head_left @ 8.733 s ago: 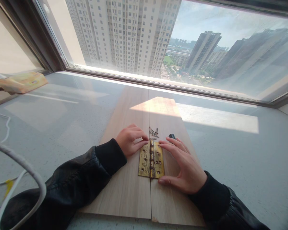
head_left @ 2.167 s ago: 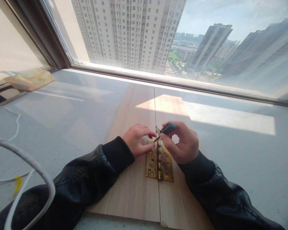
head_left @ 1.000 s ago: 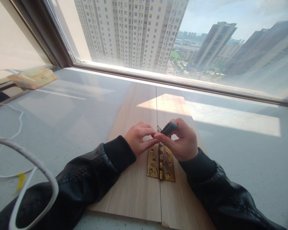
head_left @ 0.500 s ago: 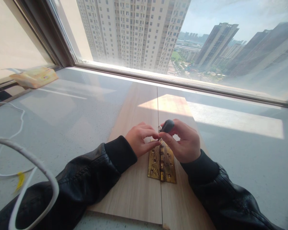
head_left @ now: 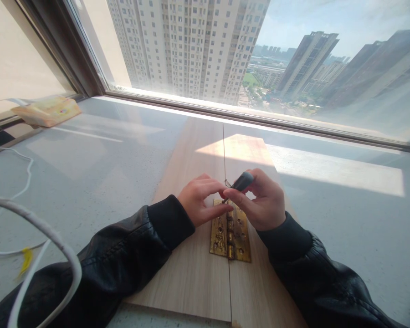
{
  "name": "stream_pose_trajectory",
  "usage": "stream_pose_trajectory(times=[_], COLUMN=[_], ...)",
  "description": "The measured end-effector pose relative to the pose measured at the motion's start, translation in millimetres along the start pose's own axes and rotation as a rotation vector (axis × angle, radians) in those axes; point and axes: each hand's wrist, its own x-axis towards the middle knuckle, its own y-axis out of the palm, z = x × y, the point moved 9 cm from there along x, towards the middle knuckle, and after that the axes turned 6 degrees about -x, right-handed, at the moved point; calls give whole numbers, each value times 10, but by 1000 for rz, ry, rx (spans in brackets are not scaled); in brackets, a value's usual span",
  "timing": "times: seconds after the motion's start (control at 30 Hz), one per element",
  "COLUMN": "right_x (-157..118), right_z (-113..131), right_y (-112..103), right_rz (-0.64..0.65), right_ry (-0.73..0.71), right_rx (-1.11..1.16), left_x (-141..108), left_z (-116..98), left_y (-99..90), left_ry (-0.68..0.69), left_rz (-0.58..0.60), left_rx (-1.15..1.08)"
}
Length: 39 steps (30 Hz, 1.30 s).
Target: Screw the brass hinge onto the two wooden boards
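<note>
My right hand (head_left: pixel 268 200) is closed around the dark handle of a screwdriver (head_left: pixel 242 181). The tool slants down and to the left, its tip by the upper part of a brass hinge (head_left: pixel 230 232). Close to that tip is my left hand (head_left: pixel 203 200), its thumb and index finger apart, the thumb lying over the hinge's top edge. Whether a screw is under the tip I cannot make out. The worn, open-leaf hinge lies across the seam of two pale wooden boards (head_left: pixel 191 273), with several holes showing. A thin dark wire-like piece (head_left: pixel 228 183) shows just behind the fingers.
Both boards rest on a white speckled sill (head_left: pixel 133 164) in front of a large window. White cables (head_left: pixel 59 237), one with a yellow tie (head_left: pixel 26 260), loop at the left near my sleeve. A soft yellowish packet (head_left: pixel 49 111) sits in the far left corner.
The screwdriver has tilted, its handle moving right and its tip now showing toward the lower left. My left fingers have opened slightly around it. The hinge stays in place.
</note>
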Motion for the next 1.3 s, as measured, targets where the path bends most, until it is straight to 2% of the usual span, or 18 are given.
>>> stream_pose_trajectory(times=[0.13, 0.33, 0.6, 0.73, 0.87, 1.07, 1.3], right_x=[3, -19, -20, -25, -20, -6, -17], right_z=[-4, 79, -5, -70, -6, 162, 122], right_y=[15, 54, 40, 42, 70, 57, 42], right_rz=[12, 107, 64, 33, 60, 91, 46], right_ry=[8, -16, 26, 48, 3, -74, -67], right_rx=[23, 31, 17, 31, 59, 55, 105], left_x=[2, -12, 0, 0, -10, -17, -22], left_z=[18, 45, 12, -6, 40, 83, 55], left_y=[4, 17, -50, -3, 26, 33, 19], left_ry=[-20, 0, -71, -54, -49, -28, -23], left_rz=[-1, -18, -46, 14, 26, 12, 19], left_rx=[21, -18, -52, -19, 4, -92, 23])
